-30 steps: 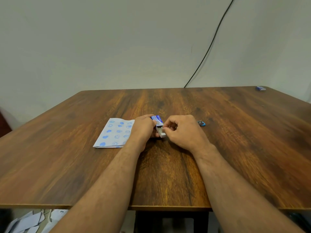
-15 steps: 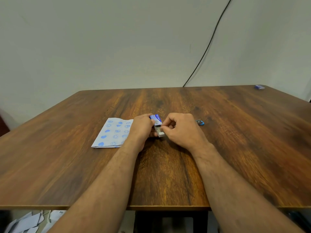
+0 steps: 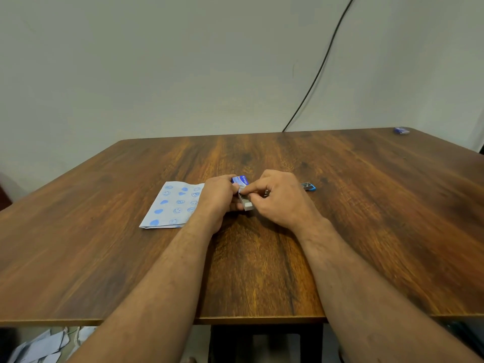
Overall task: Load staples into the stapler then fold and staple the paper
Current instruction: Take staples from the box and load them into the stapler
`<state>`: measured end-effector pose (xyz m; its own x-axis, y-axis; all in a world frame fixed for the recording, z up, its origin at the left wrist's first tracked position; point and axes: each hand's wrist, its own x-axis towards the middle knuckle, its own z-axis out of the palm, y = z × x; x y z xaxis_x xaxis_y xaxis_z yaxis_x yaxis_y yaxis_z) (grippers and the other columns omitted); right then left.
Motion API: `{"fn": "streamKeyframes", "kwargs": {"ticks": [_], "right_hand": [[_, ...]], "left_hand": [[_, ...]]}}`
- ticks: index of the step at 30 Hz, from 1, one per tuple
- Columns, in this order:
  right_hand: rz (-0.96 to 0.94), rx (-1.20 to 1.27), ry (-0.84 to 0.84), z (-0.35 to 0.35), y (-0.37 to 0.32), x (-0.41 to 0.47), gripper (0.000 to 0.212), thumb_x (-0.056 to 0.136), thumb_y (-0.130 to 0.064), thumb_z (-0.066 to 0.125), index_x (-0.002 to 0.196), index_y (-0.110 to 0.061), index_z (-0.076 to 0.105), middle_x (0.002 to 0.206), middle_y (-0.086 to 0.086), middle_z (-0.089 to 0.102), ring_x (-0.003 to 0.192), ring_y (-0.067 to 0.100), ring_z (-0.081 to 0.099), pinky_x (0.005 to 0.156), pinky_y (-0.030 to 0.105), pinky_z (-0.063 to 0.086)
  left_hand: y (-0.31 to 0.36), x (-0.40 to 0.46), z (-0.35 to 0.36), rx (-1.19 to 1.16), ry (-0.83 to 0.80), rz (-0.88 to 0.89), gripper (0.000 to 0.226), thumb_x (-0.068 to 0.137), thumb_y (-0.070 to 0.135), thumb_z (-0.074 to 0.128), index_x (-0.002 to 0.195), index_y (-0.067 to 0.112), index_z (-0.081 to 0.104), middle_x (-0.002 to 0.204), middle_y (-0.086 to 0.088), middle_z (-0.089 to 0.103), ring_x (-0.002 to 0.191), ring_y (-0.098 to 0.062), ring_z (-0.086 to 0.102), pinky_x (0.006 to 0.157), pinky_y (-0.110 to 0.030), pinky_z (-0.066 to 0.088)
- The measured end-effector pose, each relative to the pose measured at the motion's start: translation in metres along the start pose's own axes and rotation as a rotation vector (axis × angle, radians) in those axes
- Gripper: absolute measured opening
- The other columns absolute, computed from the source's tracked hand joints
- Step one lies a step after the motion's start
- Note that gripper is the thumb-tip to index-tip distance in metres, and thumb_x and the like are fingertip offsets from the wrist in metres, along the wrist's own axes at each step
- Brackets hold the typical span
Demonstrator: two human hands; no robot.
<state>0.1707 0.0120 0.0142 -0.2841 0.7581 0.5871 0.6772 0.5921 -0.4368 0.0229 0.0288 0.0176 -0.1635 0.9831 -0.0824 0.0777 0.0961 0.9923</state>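
Both hands grip the staple box (image 3: 242,191) between them — stapler (image 3: 308,186) just right.

The staple box (image 3: 242,191), small with a blue printed sleeve and a pale inner tray slid partly out toward the near side, sits at the table's middle. Left of it lies the folded paper (image 3: 172,205), white with blue smiley prints, flat. The blue-and-metal stapler (image 3: 308,186) rests further right.
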Motion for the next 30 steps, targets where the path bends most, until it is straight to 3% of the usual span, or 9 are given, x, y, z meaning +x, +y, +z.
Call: {"fn": "streamKeyframes", "kwargs": {"ticks": [3,14,20,24,27,30], "right_hand": [[-0.014,-0.008,0.003,-0.0014,-0.0021,-0.0001,0.025,0.083,-0.024,0.064,0.099,-0.031,0.082,0.086,-0.003,0.067,0.081,0.014,0.062,0.074,0.039,0.055],[-0.019,-0.066,-0.047,-0.0035,-0.0034,0.0001,0.022,0.084,-0.023,0.065,0.096,-0.029,0.082,0.085,-0.002,0.063,0.08,0.015,0.059,0.07,0.034,0.052],[-0.009,-0.048,-0.015,-0.0034,-0.003,0.001,0.016,0.084,-0.02,0.065,0.089,-0.022,0.08,0.085,-0.001,0.065,0.078,0.012,0.059,0.067,0.026,0.047],[0.009,0.011,0.033,-0.0017,-0.0011,0.0009,0.011,0.083,-0.019,0.068,0.086,-0.019,0.078,0.084,-0.003,0.065,0.077,0.007,0.058,0.066,0.017,0.043],[0.058,0.107,0.098,0.0003,-0.0016,0.0026,0.003,0.081,-0.025,0.076,0.083,-0.024,0.075,0.084,-0.007,0.067,0.076,0.006,0.062,0.064,0.018,0.051],[0.141,0.221,0.129,0.0002,-0.0023,0.0042,0.011,0.078,-0.025,0.083,0.08,-0.028,0.072,0.084,-0.01,0.069,0.074,0.004,0.064,0.063,0.013,0.051]], "left_hand": [[-0.0008,0.0014,-0.0015,-0.002,0.004,-0.007,0.035,0.101,0.002,0.042,0.127,0.007,0.064,0.1,-0.02,0.073,0.074,-0.028,0.067,0.068,-0.035,0.058],[-0.001,0.0065,-0.0004,0.066,0.004,-0.004,0.038,0.102,0.006,0.044,0.136,0.012,0.059,0.106,-0.02,0.072,0.086,-0.03,0.071,0.088,-0.044,0.059],[-0.0026,0.0042,-0.0013,-0.023,0.002,0.006,0.037,0.1,0.004,0.042,0.13,0.009,0.063,0.096,-0.017,0.073,0.072,-0.023,0.069,0.064,-0.032,0.056],[-0.0017,0.0033,-0.0012,-0.035,0.009,-0.007,0.036,0.101,0.005,0.043,0.131,0.009,0.062,0.098,-0.017,0.073,0.073,-0.023,0.071,0.065,-0.032,0.057],[-0.0009,0.0041,-0.0003,-0.04,0.009,-0.02,0.034,0.1,0.004,0.043,0.129,0.008,0.061,0.099,-0.019,0.074,0.075,-0.024,0.071,0.068,-0.033,0.058],[0.0011,0.0052,0.0003,-0.026,0.023,-0.042,0.036,0.1,0.003,0.044,0.132,0.007,0.061,0.102,-0.021,0.074,0.075,-0.024,0.071,0.067,-0.034,0.058]]}}
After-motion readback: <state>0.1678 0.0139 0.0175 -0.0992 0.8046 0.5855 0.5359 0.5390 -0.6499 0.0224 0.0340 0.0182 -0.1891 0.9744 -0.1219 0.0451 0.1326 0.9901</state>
